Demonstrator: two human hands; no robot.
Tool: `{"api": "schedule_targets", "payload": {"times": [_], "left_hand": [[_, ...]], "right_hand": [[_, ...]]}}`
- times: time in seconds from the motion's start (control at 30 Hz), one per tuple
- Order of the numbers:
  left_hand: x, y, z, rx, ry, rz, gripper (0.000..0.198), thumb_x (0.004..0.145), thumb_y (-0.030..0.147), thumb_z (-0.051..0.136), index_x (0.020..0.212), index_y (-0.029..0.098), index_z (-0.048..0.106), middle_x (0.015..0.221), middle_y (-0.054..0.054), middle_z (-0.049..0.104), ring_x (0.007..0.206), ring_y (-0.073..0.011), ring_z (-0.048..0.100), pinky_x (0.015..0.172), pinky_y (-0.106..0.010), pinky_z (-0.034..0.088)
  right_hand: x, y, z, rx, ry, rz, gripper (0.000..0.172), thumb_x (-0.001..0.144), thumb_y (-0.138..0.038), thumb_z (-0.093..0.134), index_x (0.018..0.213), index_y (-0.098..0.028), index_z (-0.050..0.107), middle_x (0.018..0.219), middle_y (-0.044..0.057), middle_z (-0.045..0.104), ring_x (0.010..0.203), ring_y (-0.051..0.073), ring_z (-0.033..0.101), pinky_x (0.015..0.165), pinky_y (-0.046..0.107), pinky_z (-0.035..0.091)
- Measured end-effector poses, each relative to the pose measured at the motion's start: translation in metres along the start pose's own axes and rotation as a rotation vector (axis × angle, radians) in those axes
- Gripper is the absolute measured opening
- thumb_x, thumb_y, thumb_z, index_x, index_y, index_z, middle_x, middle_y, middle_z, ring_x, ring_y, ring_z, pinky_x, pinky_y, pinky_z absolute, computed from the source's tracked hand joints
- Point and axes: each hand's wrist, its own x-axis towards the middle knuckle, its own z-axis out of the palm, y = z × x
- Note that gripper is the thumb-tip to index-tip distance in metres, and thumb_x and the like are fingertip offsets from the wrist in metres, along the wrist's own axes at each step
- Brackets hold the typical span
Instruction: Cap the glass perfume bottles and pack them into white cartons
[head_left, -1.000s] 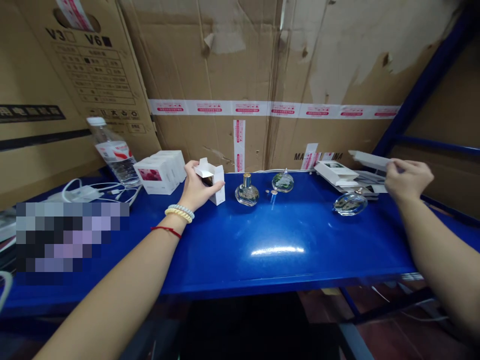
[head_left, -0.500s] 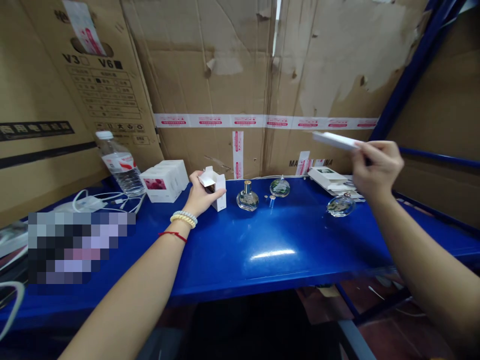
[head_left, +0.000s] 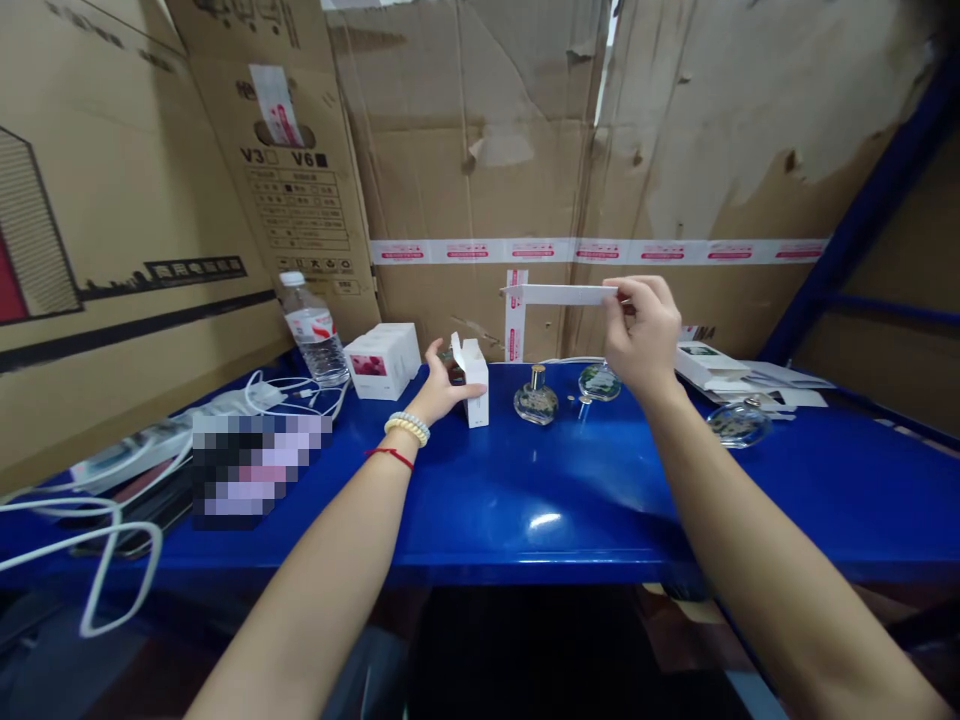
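workshop-like: blue bench (head_left: 480,490), cardboard walls (head_left: 450,190)

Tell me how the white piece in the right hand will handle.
The white piece is likely fairly stiff: gripped at one end by the right hand, it juts out straight. It looks thin, so probably light and easily creased.

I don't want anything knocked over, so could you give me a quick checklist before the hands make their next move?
1. Left hand has a grip on the white box: ok, fingers and thumb are around it.
2. White box is open: ok, its top is unclosed.
3. Flat white piece is held: ok, in the right hand, raised above the table.
4. Gold-topped bottle stands upright, apart from the white box: ok.
5. Small metallic cap is put away: not ok, it is loose on the table.
6. White box is empty: cannot tell.
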Motion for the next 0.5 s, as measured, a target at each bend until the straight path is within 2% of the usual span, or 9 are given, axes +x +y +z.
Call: {"api": "schedule_targets", "payload": {"times": [0.13, 0.27, 0.33, 0.4, 0.5], "left_hand": [[0.001, 0.002, -0.004, -0.044, -0.049, -0.074, 0.11, 0.048, 0.029, 0.086, 0.133, 0.021, 0.016, 0.132, -0.017, 0.051, 0.12, -0.0307, 0.056, 0.113, -0.056, 0.037], [0.004, -0.003, -0.009, -0.028, -0.056, -0.022, 0.112, 0.047, 0.035, 0.087, 0.133, 0.024, 0.016, 0.139, -0.017, 0.045, 0.131, -0.0333, 0.047, 0.115, -0.058, 0.032], [0.008, -0.006, -0.011, -0.014, 0.013, 0.022, 0.109, 0.05, 0.048, 0.083, 0.133, 0.025, 0.017, 0.146, -0.02, 0.036, 0.138, -0.0359, 0.038, 0.115, -0.059, 0.03], [0.011, -0.006, -0.011, -0.004, 0.145, 0.095, 0.1, 0.055, 0.063, 0.074, 0.131, 0.025, 0.021, 0.149, -0.021, 0.029, 0.141, -0.0367, 0.032, 0.115, -0.059, 0.03], [0.011, 0.001, -0.01, 0.05, 0.325, 0.226, 0.095, 0.057, 0.075, 0.063, 0.126, 0.023, 0.026, 0.146, -0.02, 0.03, 0.137, -0.0357, 0.036, 0.115, -0.057, 0.031]], "right_hand": [[-0.021, 0.013, 0.002, -0.052, 0.007, -0.037, 0.02, 0.091, -0.029, 0.049, 0.097, -0.02, 0.066, 0.095, 0.009, 0.061, 0.089, 0.018, 0.061, 0.079, 0.037, 0.054], [-0.028, 0.019, -0.003, -0.067, 0.048, 0.034, 0.022, 0.091, -0.03, 0.048, 0.097, -0.02, 0.067, 0.096, 0.009, 0.062, 0.086, 0.018, 0.061, 0.079, 0.036, 0.053], [-0.028, 0.021, -0.004, -0.059, 0.055, 0.093, 0.023, 0.09, -0.031, 0.048, 0.097, -0.02, 0.067, 0.096, 0.009, 0.063, 0.084, 0.018, 0.061, 0.078, 0.036, 0.053], [-0.029, 0.023, -0.002, -0.045, 0.056, 0.149, 0.023, 0.09, -0.032, 0.049, 0.095, -0.02, 0.067, 0.095, 0.009, 0.064, 0.084, 0.018, 0.062, 0.078, 0.036, 0.054], [-0.032, 0.028, 0.002, -0.021, 0.065, 0.232, 0.022, 0.088, -0.032, 0.05, 0.091, -0.019, 0.067, 0.093, 0.009, 0.065, 0.083, 0.019, 0.062, 0.077, 0.036, 0.054]]}}
